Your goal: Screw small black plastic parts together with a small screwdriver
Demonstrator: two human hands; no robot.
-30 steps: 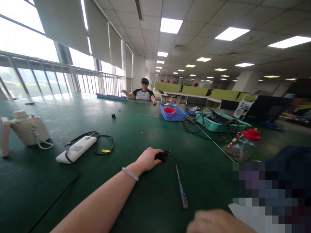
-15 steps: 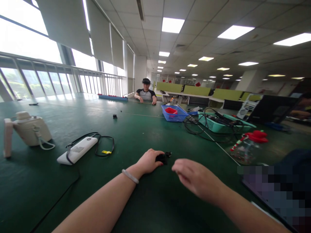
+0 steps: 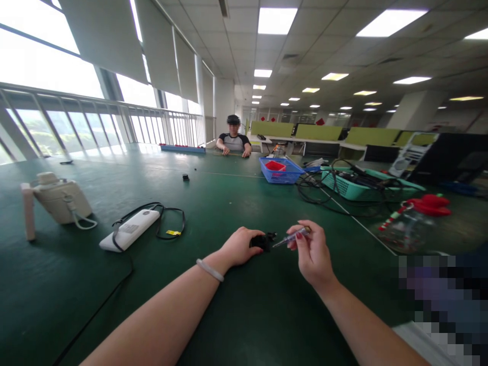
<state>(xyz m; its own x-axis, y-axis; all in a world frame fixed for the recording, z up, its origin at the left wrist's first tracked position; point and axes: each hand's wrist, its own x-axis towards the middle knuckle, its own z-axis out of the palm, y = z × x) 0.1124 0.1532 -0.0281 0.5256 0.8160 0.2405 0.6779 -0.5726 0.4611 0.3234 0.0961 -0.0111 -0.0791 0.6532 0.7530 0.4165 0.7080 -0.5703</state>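
Observation:
My left hand (image 3: 241,246) is closed around a small black part (image 3: 263,242) on the green tabletop (image 3: 213,213). Its exact kind is hard to make out, and the fingers cover some of it. In my right hand (image 3: 313,253) is a screwdriver (image 3: 293,236) with a clear handle, gripped between thumb and fingers. The screwdriver's thin metal tip points left and down, close beside the black part; whether they touch I cannot tell.
A white power strip (image 3: 129,230) with a black cord and a beige bottle (image 3: 63,199) lie left. Rightward are a blue basket (image 3: 280,175), a teal basket (image 3: 343,189) with cables and a red-lidded jar (image 3: 414,223). A person (image 3: 233,140) sits at the far end.
My right hand has turned upward, and the screwdriver now shows in it, its tip close to the black part. My left hand keeps its hold. The view has shifted slightly.

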